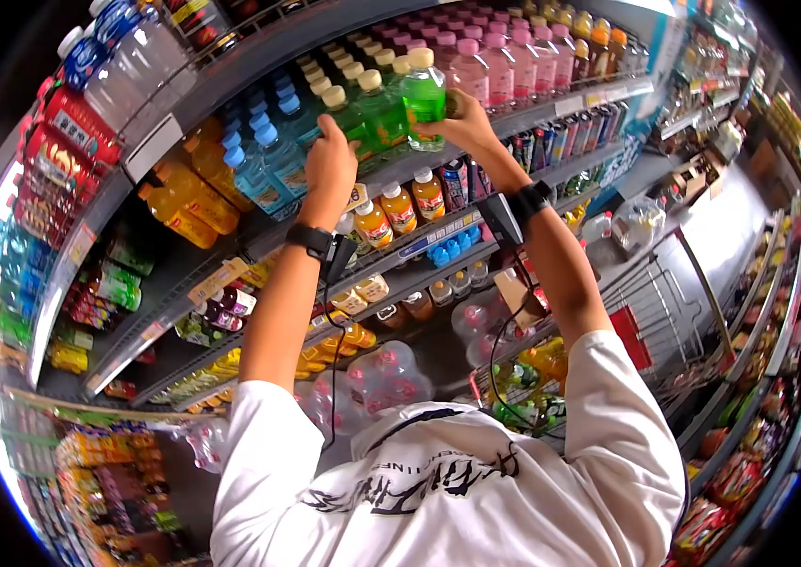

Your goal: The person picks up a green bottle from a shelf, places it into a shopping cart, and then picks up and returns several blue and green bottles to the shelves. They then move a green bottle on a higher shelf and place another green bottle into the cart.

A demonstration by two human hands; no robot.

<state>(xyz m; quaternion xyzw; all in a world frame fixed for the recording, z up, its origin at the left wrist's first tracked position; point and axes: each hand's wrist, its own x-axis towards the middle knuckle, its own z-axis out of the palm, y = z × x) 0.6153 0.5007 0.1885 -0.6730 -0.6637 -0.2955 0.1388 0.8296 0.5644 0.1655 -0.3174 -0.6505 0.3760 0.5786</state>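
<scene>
My right hand (pixel 462 123) grips a green drink bottle (pixel 423 94) with a pale yellow cap, at the front of an upper shelf. Its fingers reach around the right side of the bottle. Over to the left, my left hand (pixel 330 168) is curled against another green drink bottle (pixel 347 121) in the same group, with part of its fingers hidden. More green bottles with pale caps stand in rows behind. Blue-capped bottles (pixel 273 151) are just left of my left hand, and pink bottles (pixel 499 68) stand beyond my right hand.
Orange juice bottles (pixel 398 208) line the shelf below, beside slim cans (pixel 566 137). Shrink-wrapped bottle packs (pixel 386 373) are stacked low in front of me. A shopping cart (pixel 674 312) with a red panel stands to the right. Another stocked shelf (pixel 764 406) runs along the far right.
</scene>
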